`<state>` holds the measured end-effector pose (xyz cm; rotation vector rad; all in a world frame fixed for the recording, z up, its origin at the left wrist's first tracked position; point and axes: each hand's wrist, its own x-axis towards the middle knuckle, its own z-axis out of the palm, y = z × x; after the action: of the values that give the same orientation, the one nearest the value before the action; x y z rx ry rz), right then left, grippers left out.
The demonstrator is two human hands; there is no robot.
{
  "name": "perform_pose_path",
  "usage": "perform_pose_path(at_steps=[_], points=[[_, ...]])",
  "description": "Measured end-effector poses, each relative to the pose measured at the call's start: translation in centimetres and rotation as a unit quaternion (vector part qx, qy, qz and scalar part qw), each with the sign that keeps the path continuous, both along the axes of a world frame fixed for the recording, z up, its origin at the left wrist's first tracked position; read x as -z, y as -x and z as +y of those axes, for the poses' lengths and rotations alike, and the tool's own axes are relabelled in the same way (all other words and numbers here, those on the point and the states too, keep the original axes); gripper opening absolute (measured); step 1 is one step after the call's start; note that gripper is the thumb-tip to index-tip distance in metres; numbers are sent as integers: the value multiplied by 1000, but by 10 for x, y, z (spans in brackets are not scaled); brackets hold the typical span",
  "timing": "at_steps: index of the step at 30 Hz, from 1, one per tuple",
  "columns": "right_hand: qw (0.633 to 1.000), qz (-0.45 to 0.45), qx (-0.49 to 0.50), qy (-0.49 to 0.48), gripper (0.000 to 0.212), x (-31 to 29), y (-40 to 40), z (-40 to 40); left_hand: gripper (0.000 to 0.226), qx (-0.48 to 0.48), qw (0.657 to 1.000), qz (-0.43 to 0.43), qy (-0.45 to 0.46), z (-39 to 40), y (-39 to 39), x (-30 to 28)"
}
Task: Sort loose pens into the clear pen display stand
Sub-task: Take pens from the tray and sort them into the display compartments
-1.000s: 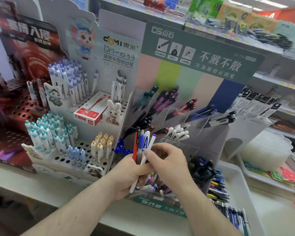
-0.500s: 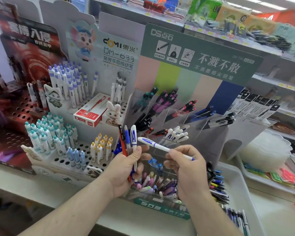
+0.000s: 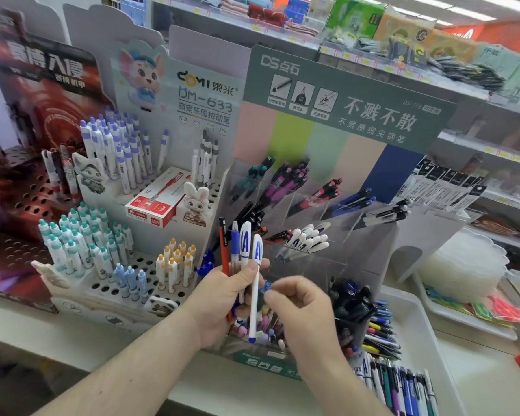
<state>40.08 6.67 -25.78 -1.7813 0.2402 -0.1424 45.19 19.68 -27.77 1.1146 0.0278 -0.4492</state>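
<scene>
I'm standing at a stationery shop shelf, a pale worktop (image 3: 72, 334) running under a row of cardboard displays. The biggest thing that matters is the clear pen stand (image 3: 370, 235) straight ahead, its tilted compartments each holding one kind of pen; the white pens with blue letters (image 3: 306, 240) lie in the middle row, caps up and leaning toward the right. To my lower right sits a white tray (image 3: 418, 319) with more loose pens (image 3: 403, 385).

My left hand (image 3: 222, 298) grips a small bunch upright: a red pen (image 3: 223, 250), a blue pen (image 3: 234, 246) and two white pens (image 3: 246, 244), the nearer white one (image 3: 255, 292) with its cap up and its tip down past my palm. Their long axis runs nearly vertical. My right hand (image 3: 300, 307) is just beside them on the right, fingers curled with the fingertips (image 3: 272, 294) drawn together next to the nearer pen's barrel; it seems to hold nothing (I can't quite tell whether it touches).

The matching compartment lies up and to the right of the bunch, so the right hand is the nearer one to carry a white pen there. I judge the pen needs tilting from upright to match the slant of its fellows, cap uppermost.
</scene>
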Motion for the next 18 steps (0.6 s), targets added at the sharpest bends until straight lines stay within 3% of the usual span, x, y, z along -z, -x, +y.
perform_pose_path(at_steps=[3,6,10,18], points=[[1000,4,15,-7,26,-12,-17,-11,31,72,997,13,-18,2,4,-3],[994,82,-69,-4,40,-24,-31,-18,31,140,990,23,-21,3,7,-3],[983,96,-143,58,34,-25,-39,-20,37,161,986,29,-39,4,8,-5],[990,29,-112,79,21,-20,-39,-18,27,206,975,28,-79,9,7,-6]])
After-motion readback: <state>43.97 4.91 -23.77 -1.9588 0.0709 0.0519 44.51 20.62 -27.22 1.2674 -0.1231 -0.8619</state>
